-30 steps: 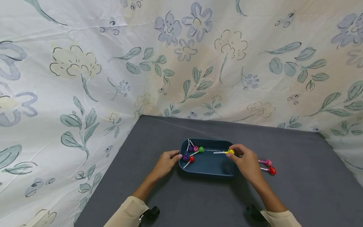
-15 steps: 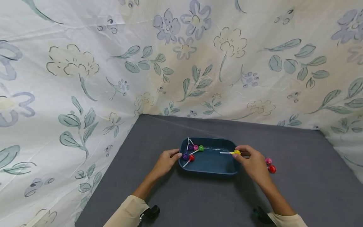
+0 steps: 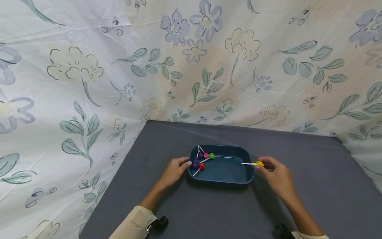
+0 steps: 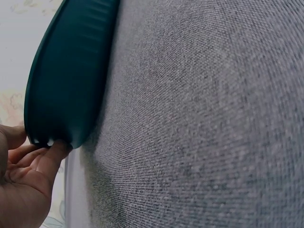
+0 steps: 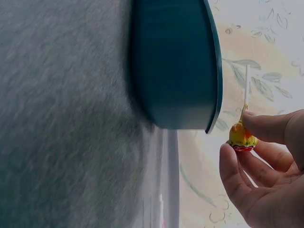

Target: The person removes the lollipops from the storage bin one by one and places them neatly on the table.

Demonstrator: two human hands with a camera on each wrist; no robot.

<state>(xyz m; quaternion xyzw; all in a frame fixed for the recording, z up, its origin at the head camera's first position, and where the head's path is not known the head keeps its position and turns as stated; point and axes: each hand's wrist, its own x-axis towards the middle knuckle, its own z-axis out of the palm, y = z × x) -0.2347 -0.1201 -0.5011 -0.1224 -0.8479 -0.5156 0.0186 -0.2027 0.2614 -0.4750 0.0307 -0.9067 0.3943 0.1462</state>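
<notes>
A dark blue rectangular tray (image 3: 225, 171) stands on the grey cloth. My left hand (image 3: 175, 171) holds its left end, thumb over the rim and fingers against the outer wall (image 4: 61, 95). Just beyond the right end, my right hand (image 3: 277, 176) pinches a yellow lollipop (image 3: 259, 163) by its wrapped head between thumb and fingers. Its white stick points left over the tray rim; the right wrist view shows the lollipop (image 5: 242, 135) raised beyond the tray wall. Inside the tray's left part lie a green lollipop (image 3: 211, 156), a red one (image 3: 201, 166), a pink one (image 3: 206, 155) and purple ones (image 3: 195, 165).
Grey cloth (image 3: 209, 212) covers the table around the tray. A floral curtain (image 3: 191, 66) hangs behind the table and along the left side. Part of a white stick (image 5: 161, 206) shows low in the right wrist view.
My right hand has moved right with the yellow lollipop, from over the tray to past its right end. It now hides the pink and red lollipops on the cloth. The left hand stays put.
</notes>
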